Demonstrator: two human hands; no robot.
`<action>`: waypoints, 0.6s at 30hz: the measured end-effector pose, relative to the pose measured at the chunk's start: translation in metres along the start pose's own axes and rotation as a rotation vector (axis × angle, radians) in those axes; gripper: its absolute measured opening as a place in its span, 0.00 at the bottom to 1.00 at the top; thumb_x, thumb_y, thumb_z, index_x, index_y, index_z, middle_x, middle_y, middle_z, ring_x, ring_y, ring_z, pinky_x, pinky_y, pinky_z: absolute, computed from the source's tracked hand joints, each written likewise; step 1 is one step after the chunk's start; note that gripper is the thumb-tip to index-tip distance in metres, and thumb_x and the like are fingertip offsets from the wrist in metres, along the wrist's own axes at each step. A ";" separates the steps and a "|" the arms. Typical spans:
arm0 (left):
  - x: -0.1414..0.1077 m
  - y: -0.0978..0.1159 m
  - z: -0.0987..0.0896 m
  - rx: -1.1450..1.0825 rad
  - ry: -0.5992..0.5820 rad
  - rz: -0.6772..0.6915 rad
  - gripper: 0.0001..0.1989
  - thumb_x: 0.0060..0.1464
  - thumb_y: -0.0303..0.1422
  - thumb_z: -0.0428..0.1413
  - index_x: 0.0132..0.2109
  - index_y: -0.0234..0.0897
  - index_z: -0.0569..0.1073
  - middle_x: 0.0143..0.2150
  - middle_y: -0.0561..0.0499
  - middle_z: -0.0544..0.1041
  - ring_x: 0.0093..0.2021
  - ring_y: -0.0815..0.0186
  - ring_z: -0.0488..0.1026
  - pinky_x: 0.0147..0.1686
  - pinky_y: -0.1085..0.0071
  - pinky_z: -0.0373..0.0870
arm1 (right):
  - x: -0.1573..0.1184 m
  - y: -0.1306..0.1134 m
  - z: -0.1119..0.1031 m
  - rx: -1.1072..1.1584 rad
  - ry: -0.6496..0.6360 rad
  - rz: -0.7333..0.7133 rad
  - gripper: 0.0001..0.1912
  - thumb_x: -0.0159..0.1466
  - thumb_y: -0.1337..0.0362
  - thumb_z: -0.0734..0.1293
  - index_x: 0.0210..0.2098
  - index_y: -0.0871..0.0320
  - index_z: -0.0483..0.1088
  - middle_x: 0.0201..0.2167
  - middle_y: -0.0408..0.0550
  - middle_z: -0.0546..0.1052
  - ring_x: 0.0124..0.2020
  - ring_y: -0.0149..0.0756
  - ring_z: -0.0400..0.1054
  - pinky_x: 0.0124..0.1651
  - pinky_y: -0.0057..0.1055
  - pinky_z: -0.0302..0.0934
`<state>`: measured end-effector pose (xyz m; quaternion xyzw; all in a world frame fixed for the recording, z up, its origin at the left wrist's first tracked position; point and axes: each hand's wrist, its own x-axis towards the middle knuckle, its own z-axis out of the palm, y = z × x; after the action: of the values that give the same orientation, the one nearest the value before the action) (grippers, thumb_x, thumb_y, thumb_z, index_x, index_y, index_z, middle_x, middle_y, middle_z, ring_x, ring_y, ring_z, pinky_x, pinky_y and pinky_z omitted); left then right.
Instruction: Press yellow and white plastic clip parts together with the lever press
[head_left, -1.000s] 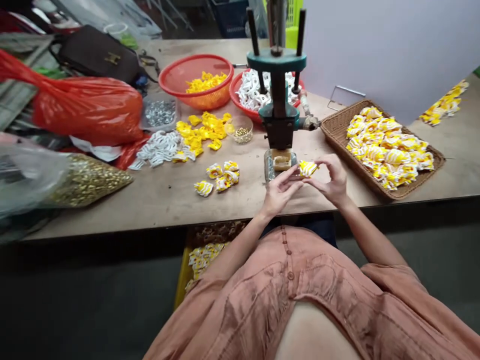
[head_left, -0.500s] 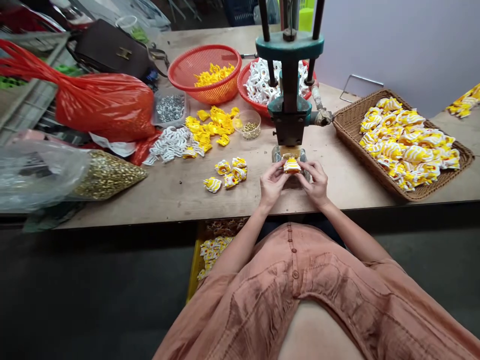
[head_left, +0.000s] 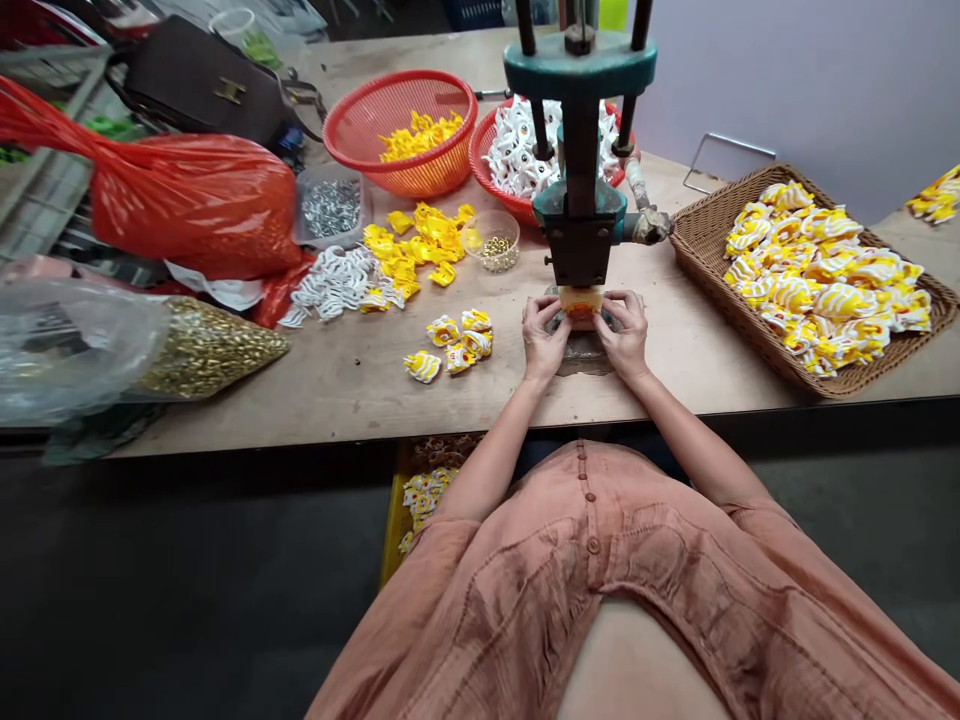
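My left hand (head_left: 544,340) and my right hand (head_left: 625,338) pinch a small yellow-and-white plastic fish-like piece (head_left: 582,311) from its two sides. Its upper part is hidden behind the pale block (head_left: 580,296) at the bottom of the teal press (head_left: 579,240). Whether the block presses on the piece I cannot tell. Beneath my fingers lies the machine's metal base (head_left: 585,358). Left of my left hand, several similar striped pieces (head_left: 459,352) sit in a loose group on the wooden table (head_left: 360,400).
To the right stands a wicker basket (head_left: 802,375) heaped with striped pieces. Red baskets (head_left: 405,180) hold yellow and white parts behind. Further left are loose yellow parts (head_left: 435,240), white parts (head_left: 337,280), a cup of brass rings (head_left: 496,250), a red bag (head_left: 199,200) and a bag of gold-coloured bits (head_left: 214,350).
Both hands have moved forward with the striped piece, which is now partly hidden behind the pale block. The camera view has shifted slightly.
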<state>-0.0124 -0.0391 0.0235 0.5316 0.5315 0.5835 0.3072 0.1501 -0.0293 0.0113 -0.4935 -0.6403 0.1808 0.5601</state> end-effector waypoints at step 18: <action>-0.008 -0.024 -0.021 0.217 -0.427 0.122 0.73 0.44 0.55 0.77 0.82 0.40 0.42 0.83 0.31 0.51 0.83 0.41 0.50 0.81 0.49 0.51 | 0.195 -0.059 -0.057 0.459 -0.309 0.699 0.35 0.81 0.42 0.48 0.41 0.61 0.74 0.34 0.49 0.81 0.37 0.34 0.80 0.42 0.33 0.78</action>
<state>-0.0350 -0.0466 0.0017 0.7039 0.4811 0.4149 0.3179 0.1984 0.0891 0.1802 -0.5106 -0.4545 0.5682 0.4581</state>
